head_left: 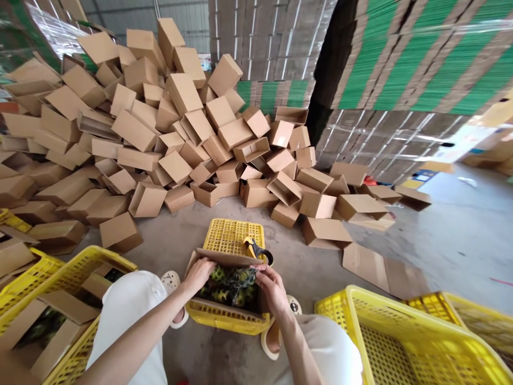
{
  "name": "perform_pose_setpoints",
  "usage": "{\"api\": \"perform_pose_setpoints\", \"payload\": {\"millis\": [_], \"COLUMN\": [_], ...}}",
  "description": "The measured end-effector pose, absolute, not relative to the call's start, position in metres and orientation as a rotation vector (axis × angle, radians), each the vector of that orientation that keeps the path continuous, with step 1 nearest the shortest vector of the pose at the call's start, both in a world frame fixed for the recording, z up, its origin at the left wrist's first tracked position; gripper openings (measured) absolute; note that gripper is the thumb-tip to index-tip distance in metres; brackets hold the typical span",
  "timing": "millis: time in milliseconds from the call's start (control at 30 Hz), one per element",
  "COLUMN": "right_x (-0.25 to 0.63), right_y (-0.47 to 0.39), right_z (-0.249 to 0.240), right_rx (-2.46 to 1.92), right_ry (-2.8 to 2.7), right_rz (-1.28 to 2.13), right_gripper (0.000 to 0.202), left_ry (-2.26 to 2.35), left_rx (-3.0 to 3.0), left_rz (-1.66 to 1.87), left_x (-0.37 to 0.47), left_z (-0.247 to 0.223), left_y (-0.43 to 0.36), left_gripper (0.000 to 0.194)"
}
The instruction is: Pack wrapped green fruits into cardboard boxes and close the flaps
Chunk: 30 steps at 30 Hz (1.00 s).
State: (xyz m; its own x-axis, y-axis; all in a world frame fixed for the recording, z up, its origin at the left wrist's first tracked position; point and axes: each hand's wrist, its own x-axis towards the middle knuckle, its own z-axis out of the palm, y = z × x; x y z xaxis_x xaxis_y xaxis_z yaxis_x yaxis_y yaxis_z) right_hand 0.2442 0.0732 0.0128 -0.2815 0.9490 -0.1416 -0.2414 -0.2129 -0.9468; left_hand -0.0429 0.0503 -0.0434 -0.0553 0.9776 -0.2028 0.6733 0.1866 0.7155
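An opened cardboard box [230,259] sits on an upturned yellow crate [234,235] between my knees. Inside lie several green-and-dark, patterned round items [220,295], partly covered by a clear plastic bag [241,283]. My left hand [201,274] is at the box's left back corner, fingers curled together over the rim; whatever they pinch is hidden. At the right side, my right hand [271,286] pinches the gathered edge of the plastic bag. Just behind the box, a yellow-and-black tape dispenser [256,250] rests on the crate.
A large heap of empty cardboard boxes [176,166] spreads across the floor ahead. Yellow crates stand on both sides: the left crate [120,256] holds filled boxes [66,307], and another crate [425,326] is at right. Strapped stacks of flat cardboard [401,59] rise behind.
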Motion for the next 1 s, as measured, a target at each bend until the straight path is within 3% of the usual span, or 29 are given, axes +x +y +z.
{"api": "perform_pose_setpoints", "payload": {"millis": [233,367,633,733,867,1000], "right_x": [0.242,0.237,0.207,0.192,0.176,0.172], "right_y": [0.07,0.058,0.042,0.034,0.017,0.004], "right_z": [0.006,0.015,0.041,0.038,0.031,0.027], "right_rx": [-1.043,-1.075,-1.135,-1.28,-1.419,-1.496], "right_ry": [-1.423,-1.578,-1.428,-1.339,-1.353,-1.196], "right_rz": [1.497,1.424,1.648,1.458,1.182,1.325], "right_gripper": [0.047,0.062,0.067,0.075,0.077,0.079], "left_ry": [1.753,1.657,1.482,1.395,1.414,1.508], "left_rx": [1.248,1.137,1.075,0.874,0.927,1.082], "left_rz": [1.106,1.097,1.102,1.132,1.087,1.093], "left_x": [-0.042,-0.034,-0.018,-0.016,-0.015,-0.015], "left_z": [-0.021,0.003,0.037,0.031,0.018,0.009], "left_y": [0.026,0.018,0.005,0.001,-0.005,-0.01], "left_gripper": [0.037,0.049,0.061,0.07,0.059,0.058]}}
